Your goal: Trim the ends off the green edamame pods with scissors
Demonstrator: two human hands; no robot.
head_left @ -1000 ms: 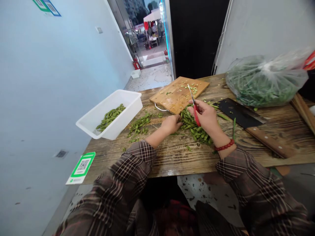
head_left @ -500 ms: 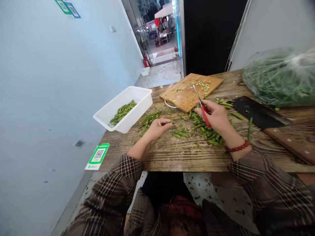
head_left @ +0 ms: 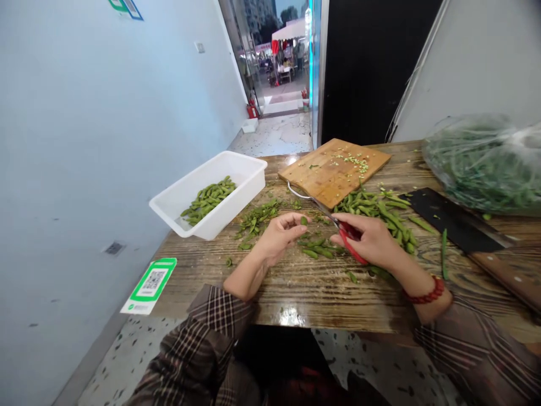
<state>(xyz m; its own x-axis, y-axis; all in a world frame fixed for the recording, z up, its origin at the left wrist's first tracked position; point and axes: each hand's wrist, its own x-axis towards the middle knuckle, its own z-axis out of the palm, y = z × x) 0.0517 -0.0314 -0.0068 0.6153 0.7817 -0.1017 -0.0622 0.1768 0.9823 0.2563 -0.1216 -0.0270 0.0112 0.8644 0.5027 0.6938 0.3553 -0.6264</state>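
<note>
Between the thumb and fingers of my left hand point(head_left: 282, 237) is a green edamame pod point(head_left: 304, 221). My right hand point(head_left: 372, 239) is wrapped round red-handled scissors point(head_left: 350, 242), whose blades point up and left towards the cutting board's handle. Several loose pods point(head_left: 319, 248) lie on the table just below and between my hands. A larger pile of edamame point(head_left: 386, 211) sits beyond my right hand, partly hidden by it. Left of my left hand is a heap of small green trimmings point(head_left: 258, 219).
A white plastic tub point(head_left: 228, 213) with pods inside stands at left. A wooden cutting board point(head_left: 315, 175) with chopped bits lies at the back. On the right are a cleaver point(head_left: 456, 223) and a clear bag of greens point(head_left: 477, 163). A QR-code card point(head_left: 153, 282) rests at the table's left corner.
The scissors have swung down and left, bringing their blades closer to my left hand. My left hand still pinches a pod. The whole view has shifted slightly.
</note>
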